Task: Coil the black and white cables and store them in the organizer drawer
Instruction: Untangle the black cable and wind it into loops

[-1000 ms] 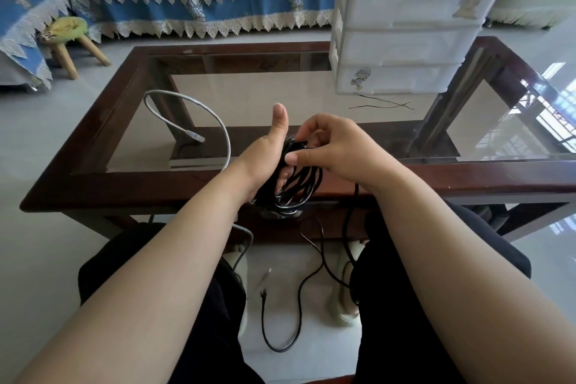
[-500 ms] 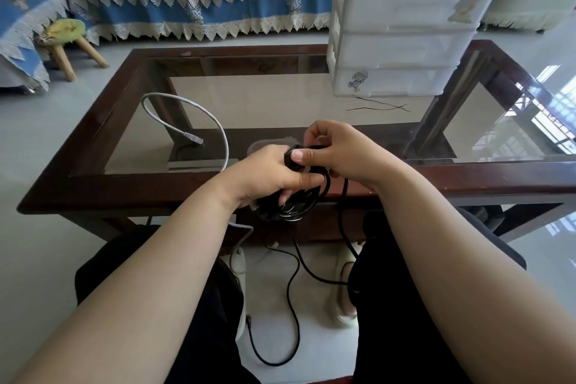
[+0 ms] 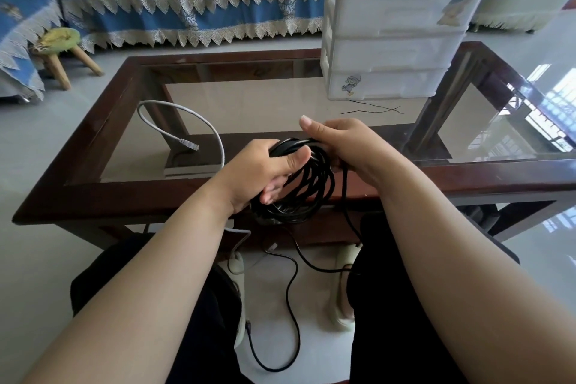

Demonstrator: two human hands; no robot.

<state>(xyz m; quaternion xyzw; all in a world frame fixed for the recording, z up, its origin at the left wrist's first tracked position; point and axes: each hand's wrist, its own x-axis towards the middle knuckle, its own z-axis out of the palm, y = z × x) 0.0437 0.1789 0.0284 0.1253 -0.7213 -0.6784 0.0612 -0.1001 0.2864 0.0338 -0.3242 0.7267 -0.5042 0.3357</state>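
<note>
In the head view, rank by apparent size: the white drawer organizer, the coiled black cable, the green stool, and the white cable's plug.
1. white drawer organizer
2. coiled black cable
3. green stool, though it stands farther off, so its true size against the coil is unsure
4. white cable's plug

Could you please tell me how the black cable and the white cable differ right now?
The black cable is mostly wound into a coil; the white cable lies uncoiled in one loose arc. The black cable is held in the grip of the left hand and right hand; no hand touches the white cable. The black cable's loose tail hangs to the floor; the white cable's plug end rests on the glass table. Neither is in the organizer yet.
</note>
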